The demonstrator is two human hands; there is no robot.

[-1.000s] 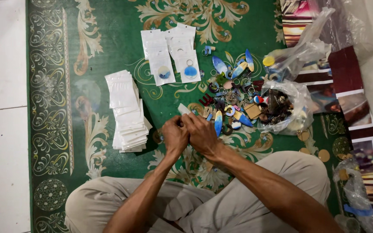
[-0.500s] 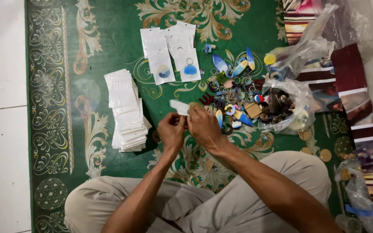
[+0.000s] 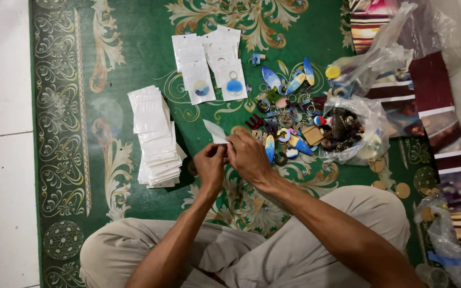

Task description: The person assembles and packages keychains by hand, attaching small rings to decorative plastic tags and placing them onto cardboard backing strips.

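Note:
I sit cross-legged on a green patterned carpet (image 3: 134, 48). My left hand (image 3: 210, 166) and my right hand (image 3: 249, 157) are together in front of me, both pinching a small white pouch (image 3: 215, 132) that sticks up and to the left from my fingers. Whatever may be inside it is hidden by my fingers. A stack of empty white pouches (image 3: 156, 138) lies to the left of my hands. A pile of colourful keychains (image 3: 289, 114) is spread just right of them.
Several filled pouches (image 3: 209, 66) lie in a row farther away. An open clear plastic bag (image 3: 356, 130) holding more keychains sits at the right, another bag (image 3: 380, 58) behind it. Round wooden discs (image 3: 401, 190) and printed pictures (image 3: 454, 160) lie at the right. White floor tiles (image 3: 1, 106) are on the left.
My hands moved slightly away from my body and lowered; the white pouch now shows more clearly above my fingers, sticking out to the upper left.

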